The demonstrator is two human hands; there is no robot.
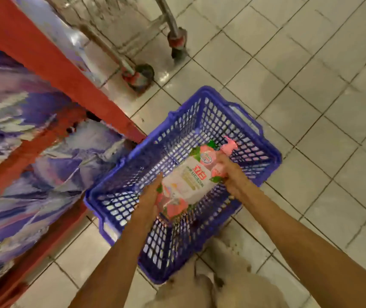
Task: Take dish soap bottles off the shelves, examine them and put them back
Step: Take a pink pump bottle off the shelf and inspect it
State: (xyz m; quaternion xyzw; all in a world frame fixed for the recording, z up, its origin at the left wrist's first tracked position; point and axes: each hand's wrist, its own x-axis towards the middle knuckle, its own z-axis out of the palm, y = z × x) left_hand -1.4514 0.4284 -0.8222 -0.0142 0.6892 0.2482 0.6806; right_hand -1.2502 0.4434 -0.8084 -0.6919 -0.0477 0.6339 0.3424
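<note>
A pink and white dish soap bottle (191, 178) with a pink pump top lies lengthwise between my hands, over the inside of a blue plastic basket (255, 134) on the floor. My left hand (149, 201) holds the bottle's lower end, fingers along its side. My right hand (231, 174) grips the upper part near the pump. Red shelves (50, 63) with blurred purple packages (22, 156) stand to the left.
Pale floor tiles (311, 85) spread to the right and behind the basket. A metal trolley's wheels (142, 75) and legs stand at the top, close to the shelf end. My light shoes (199, 290) show at the bottom edge.
</note>
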